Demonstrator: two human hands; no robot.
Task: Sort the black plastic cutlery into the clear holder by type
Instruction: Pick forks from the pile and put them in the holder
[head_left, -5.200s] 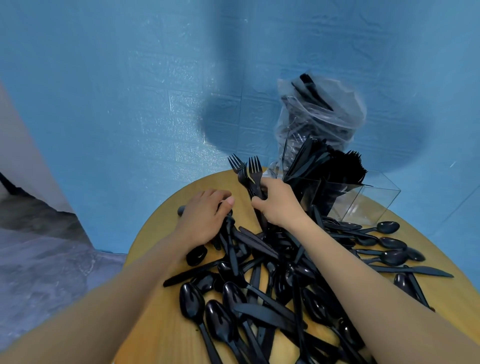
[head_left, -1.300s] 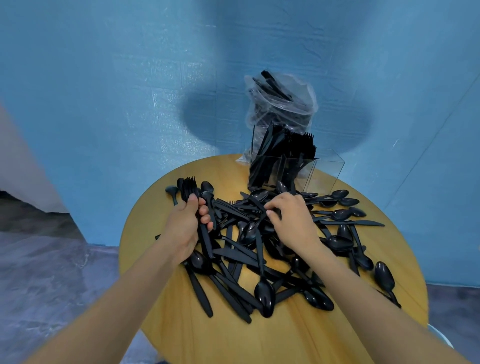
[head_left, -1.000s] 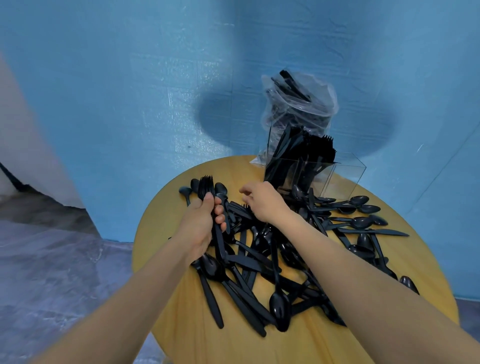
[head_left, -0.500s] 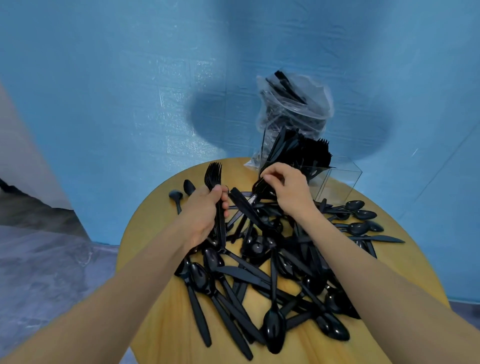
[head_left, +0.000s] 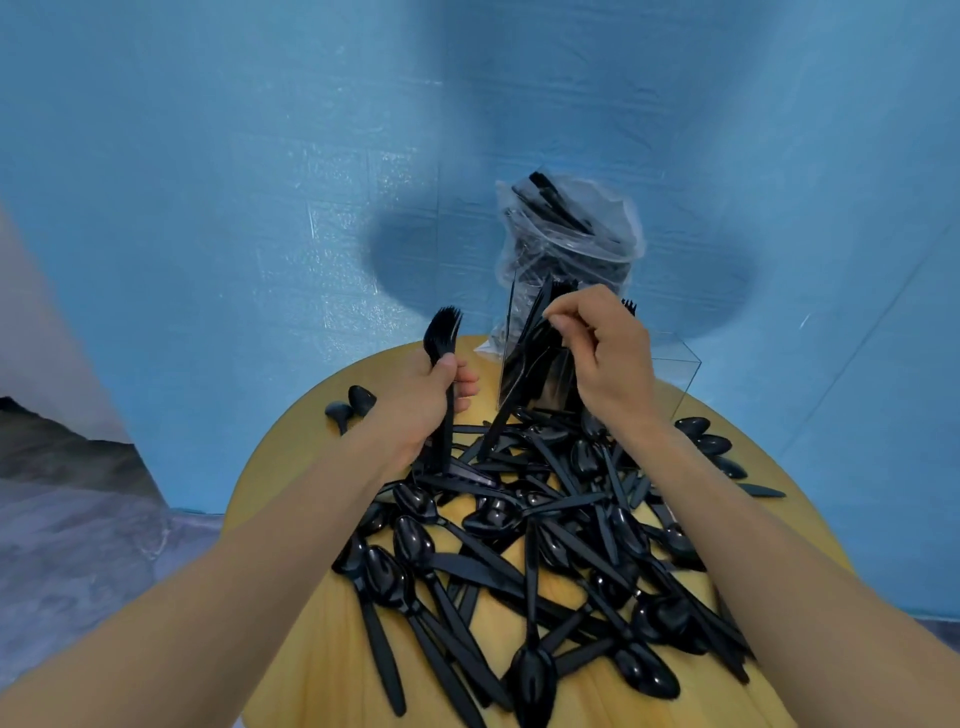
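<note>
Round worktop (head_left: 291, 457) piled with cutlery (head_left: 519, 545). Your left hand (head_left: 415, 410) grips forks (head_left: 441, 338) upright; right hand (head_left: 608, 358) pinches a knife (head_left: 506, 410) at the holder (head_left: 670, 374).

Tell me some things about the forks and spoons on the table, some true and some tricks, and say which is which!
1. The left hand grips a bunch of forks with the prongs pointing up. True.
2. The table is blue. False: it is yellow wood; the wall behind is blue.
3. The right hand is up at the clear holder. True.
4. The holder's compartments are all bare. False: black cutlery already stands in its left part.
5. A clear plastic bag with black cutlery stands behind the holder. True.
</note>
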